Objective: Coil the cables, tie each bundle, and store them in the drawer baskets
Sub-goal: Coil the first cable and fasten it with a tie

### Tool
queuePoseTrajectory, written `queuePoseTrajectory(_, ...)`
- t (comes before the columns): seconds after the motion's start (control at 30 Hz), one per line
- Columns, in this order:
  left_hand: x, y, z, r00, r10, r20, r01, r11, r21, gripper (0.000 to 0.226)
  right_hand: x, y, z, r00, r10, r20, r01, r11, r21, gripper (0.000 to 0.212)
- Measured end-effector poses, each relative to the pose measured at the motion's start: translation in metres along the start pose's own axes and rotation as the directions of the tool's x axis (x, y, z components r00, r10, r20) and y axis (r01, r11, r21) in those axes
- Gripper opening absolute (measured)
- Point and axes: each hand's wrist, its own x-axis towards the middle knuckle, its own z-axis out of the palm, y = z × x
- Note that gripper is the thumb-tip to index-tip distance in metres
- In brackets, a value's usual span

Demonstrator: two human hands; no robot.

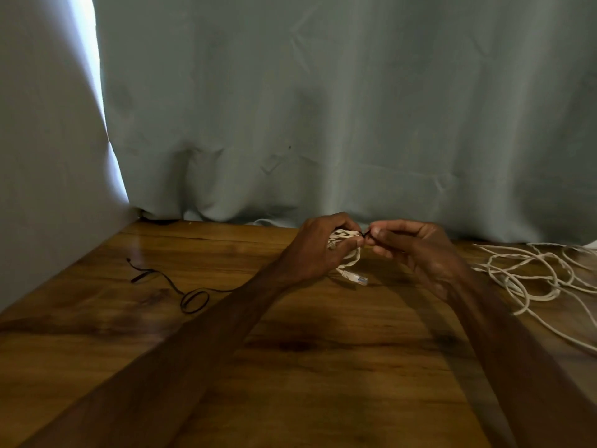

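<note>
Wood-grain tabletop (290, 367) runs back to a grey-green curtain (323, 108); we've only the one view, from the head cam. Near the far edge, our left hand (318, 245) has its fingers curled round a small coiled white network cable (350, 253), thumb across the loops. Our right hand (416, 250) sits just beside it, thumb & forefinger pinched on a thin dark tie (366, 235) coming off the top of the coil. We can't tell whether the tie goes fully round: too small, fingers in the way.

Risks, as we judge them: the tie is thin & short, so it could slip out of the pinch before it's cinched. If the left grip eases, the loops prob. spring apart & we re-coil. The plug end (357, 279) sticks out free below the bundle & could snag.

Bundle itself: compact, a few loops, off-white jacket, clear RJ45-type plug w/ pale boot. A second white cable (533, 279) lies loose & tangled at the right, uncoiled. A black strap (190, 297) lies well apart on the left. No drawer baskets in view.
</note>
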Motion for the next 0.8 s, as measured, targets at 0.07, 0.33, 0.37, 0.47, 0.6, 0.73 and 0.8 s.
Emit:
queuePoseTrajectory(0.07, 0.0009, 0.0025, 0.0008, 1.000, 0.001, 0.008, -0.001, 1.000, 0.004, 0.017, -0.0007, -0.0015, 0.0005, 0.999, -0.019, -0.028, 0.018, 0.999, -0.028, 0.033)
queuePoseTrajectory(0.33, 0.0021, 0.0054, 0.0016, 1.000, 0.012, 0.007, -0.012, 1.000, 0.006, 0.017, 0.0021, -0.0011, 0.0007, 0.992, -0.111, -0.064, 0.096, 0.976, -0.196, 0.018)
queuePoseTrajectory(0.37, 0.0019, 0.0052, 0.0013, 1.000, 0.011, 0.007, -0.011, 1.000, 0.008, 0.018, 0.0021, -0.0013, 0.0016, 0.990, -0.123, -0.062, 0.108, 0.973, -0.203, 0.017)
queuePoseTrajectory(0.47, 0.0019, 0.0055, 0.0008, 1.000, 0.010, 0.003, -0.010, 1.000, 0.010, 0.018, 0.0032, -0.0005, 0.0038, 0.984, -0.163, -0.067, 0.144, 0.962, -0.232, 0.015)
queuePoseTrajectory(0.6, 0.0023, 0.0057, 0.0010, 1.000, 0.009, 0.009, -0.009, 1.000, 0.009, 0.018, 0.0040, 0.0008, 0.0050, 0.975, -0.217, -0.049, 0.193, 0.935, -0.297, 0.012)
queuePoseTrajectory(0.73, 0.0025, 0.0053, -0.0003, 1.000, 0.000, 0.011, 0.000, 1.000, -0.003, 0.018, 0.0046, 0.0020, 0.0054, 0.967, -0.252, -0.043, 0.226, 0.921, -0.318, 0.011)
queuePoseTrajectory(0.8, 0.0029, 0.0051, -0.0008, 1.000, 0.003, 0.008, -0.003, 1.000, 0.000, 0.018, 0.0050, 0.0030, 0.0054, 0.965, -0.261, -0.040, 0.235, 0.918, -0.320, 0.011)
